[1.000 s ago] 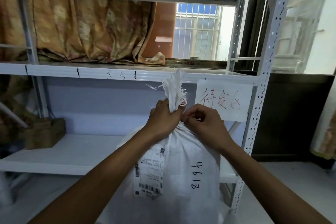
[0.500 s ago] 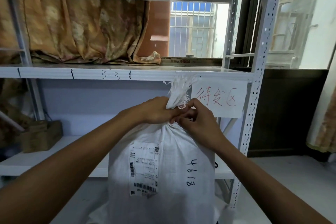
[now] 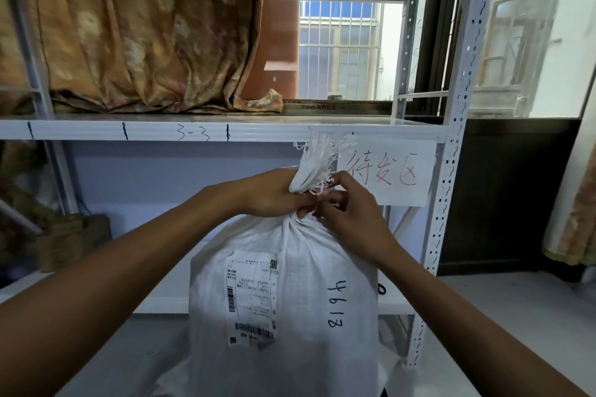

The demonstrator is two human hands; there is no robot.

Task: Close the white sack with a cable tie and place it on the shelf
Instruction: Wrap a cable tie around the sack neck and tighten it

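A full white woven sack stands upright in front of the white metal shelf, with a shipping label and the handwritten number 4613 on its front. Its mouth is gathered into a neck with frayed ends sticking up. My left hand grips this neck from the left. My right hand pinches at the neck from the right, fingers curled at the gather. The cable tie is hidden between my fingers; I cannot make it out.
The upper shelf board marked "3-3" holds a bunched orange curtain. A paper sign with red characters hangs on the shelf's right end. A lower shelf board lies behind the sack. A brown box sits at far left. Perforated upright on the right.
The sack and both hands sit lower and more central in view than a second ago. My left hand has turned over the top of the neck; my right fingers stay working at the gather.
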